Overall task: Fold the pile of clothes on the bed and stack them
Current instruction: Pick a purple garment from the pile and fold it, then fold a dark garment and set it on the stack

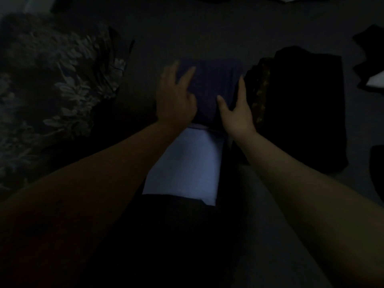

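Though the light is very dim, a folded dark blue garment (209, 88) can be made out at the centre of the frame, lying flat on the grey bed cover (207, 30). On its left edge rests the left hand (175, 96), fingers straight and spread, palm down on the cloth and gripping nothing. At its right edge stands the right hand (236, 111), also with straight fingers, turned on its side with the thumb out over the blue cloth, between that garment and the pile next to it; whether it presses the cloth or only touches it I cannot tell.

Just below the blue garment, toward the lower centre, lies a folded pale blue garment (185, 163), its far edge touching or tucked under the dark blue one. Below that a black piece (170, 215) overlaps its near end.

Right of centre sits a stack of folded black clothes (301, 111), with a patterned brownish layer (260, 90) showing along its left side, just beside the right hand. At the far right edge lie further dark items (369, 55) and something white (376, 81). A floral-patterned fabric (52, 90) fills the left side of the frame.
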